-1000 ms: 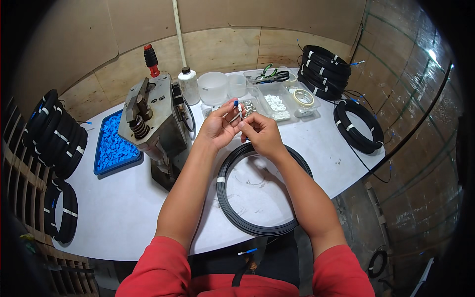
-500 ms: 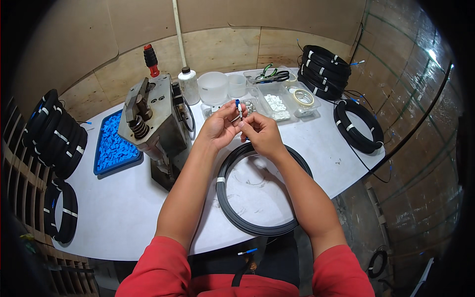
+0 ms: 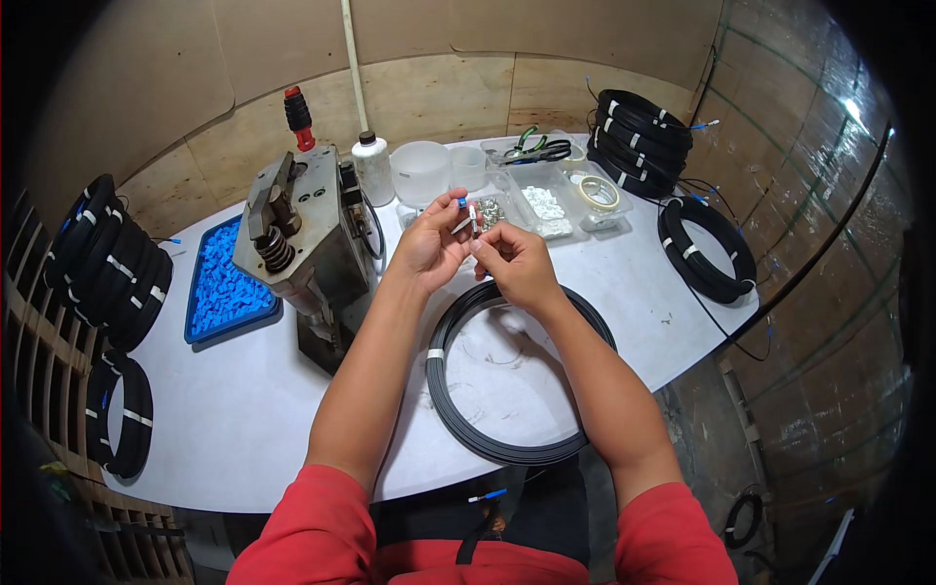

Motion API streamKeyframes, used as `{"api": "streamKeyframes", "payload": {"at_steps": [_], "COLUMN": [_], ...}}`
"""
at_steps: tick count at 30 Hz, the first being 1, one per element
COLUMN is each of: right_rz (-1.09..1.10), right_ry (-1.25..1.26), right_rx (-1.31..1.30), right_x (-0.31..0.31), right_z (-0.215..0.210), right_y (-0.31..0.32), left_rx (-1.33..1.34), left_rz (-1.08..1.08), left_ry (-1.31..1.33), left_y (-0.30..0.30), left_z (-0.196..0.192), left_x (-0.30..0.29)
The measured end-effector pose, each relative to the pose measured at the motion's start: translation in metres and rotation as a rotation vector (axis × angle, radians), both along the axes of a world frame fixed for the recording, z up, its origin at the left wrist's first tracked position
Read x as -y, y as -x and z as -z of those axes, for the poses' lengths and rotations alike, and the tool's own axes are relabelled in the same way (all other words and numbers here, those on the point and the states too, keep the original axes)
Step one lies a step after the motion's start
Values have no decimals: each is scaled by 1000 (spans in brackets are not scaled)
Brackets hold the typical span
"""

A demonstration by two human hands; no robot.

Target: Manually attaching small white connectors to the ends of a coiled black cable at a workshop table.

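Above the table, my left hand [image 3: 436,250] is closed, pinching a small blue cap [image 3: 462,204] between thumb and finger. Close beside the cap, a slim white connector [image 3: 473,214] stands nearly upright on a cable end. My right hand [image 3: 514,260] is closed on it from below, thumb and finger pinched together. Under both hands a coil of black cable [image 3: 522,454] lies on the table, wrapped with white tape at its left side. Past the table's front edge hangs another cable end with a blue and white connector [image 3: 489,496].
Left of my arms stands a metal hand press [image 3: 317,219], with a blue tray [image 3: 198,339] of small blue parts beyond it. Clear bins [image 3: 575,229] hold white pieces and a tape roll. Black cable coils are stacked at right [image 3: 639,141] and left [image 3: 122,263]. A white bottle [image 3: 371,168] stands behind.
The blue cap was at the connector's tip and is now apart from it, slightly to the left in my left fingers. My right hand has barely moved.
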State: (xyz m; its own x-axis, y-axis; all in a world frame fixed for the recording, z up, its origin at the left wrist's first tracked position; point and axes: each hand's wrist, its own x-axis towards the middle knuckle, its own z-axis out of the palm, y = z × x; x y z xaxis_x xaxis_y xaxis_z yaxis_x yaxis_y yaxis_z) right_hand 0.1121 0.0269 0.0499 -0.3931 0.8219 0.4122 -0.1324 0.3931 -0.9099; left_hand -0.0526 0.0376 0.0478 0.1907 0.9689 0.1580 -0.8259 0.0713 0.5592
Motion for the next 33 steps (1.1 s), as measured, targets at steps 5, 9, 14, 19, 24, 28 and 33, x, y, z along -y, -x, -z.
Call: {"api": "streamKeyframes", "payload": {"at_steps": [5,9,14,19,24,28,33], "right_rz": [3,4,6,13,14,18,13], "right_ry": [-8,-13,-25,-13,-4,5,8], "right_rx": [15,16,21,21,24,43,30], "right_x": [0,0,-1,-1,2,4,3], "right_z": [0,0,1,0,-3,-4,-3], "right_y": [0,0,0,0,-2,0,0], "left_rx": [-13,-39,-46,-74,-81,-122,-160], "left_rz": [-19,-41,-38,-48,-76,-112,-108], "left_ry": [-5,-5,-9,-31,-78,-93,-134], "left_y": [-2,-3,-4,-5,-8,-6,-4], "left_z": [-1,-3,-2,-5,-14,-16,-15], "left_x": [1,2,1,4,9,12,12]}}
